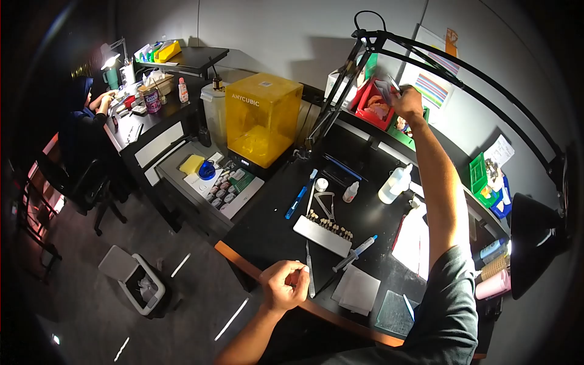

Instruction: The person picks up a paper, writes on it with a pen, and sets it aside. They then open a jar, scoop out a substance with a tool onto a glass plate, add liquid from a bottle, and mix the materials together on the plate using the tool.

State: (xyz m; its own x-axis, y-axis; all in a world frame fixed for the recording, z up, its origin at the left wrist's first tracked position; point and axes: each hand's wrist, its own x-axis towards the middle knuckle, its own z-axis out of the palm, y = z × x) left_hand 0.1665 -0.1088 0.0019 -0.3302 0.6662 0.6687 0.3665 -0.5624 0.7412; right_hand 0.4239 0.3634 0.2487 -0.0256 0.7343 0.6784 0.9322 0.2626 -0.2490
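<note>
My left hand (286, 285) is closed above the front edge of the black desk, fingers curled together; whatever it may hold is hidden. Just beside it lies a slim metal spatula-like tool (310, 271). My right arm stretches to the back, where my right hand (409, 102) is closed over the red bin (368, 112) and the green bin (409, 139). A thin greyish item (394, 84), blurred, shows at its fingertips. A shade guide (322, 236) with tooth-shaped tabs and a syringe (354, 253) lie mid-desk.
A yellow-covered Anycubic machine (264, 118) stands at the back left. A bottle (395, 184), a blue pen-like tool (296, 202), paper sheets (357, 289) and a glass slab (395, 313) are on the desk. A lamp arm (474, 70) arches overhead. A person (85, 131) sits far left.
</note>
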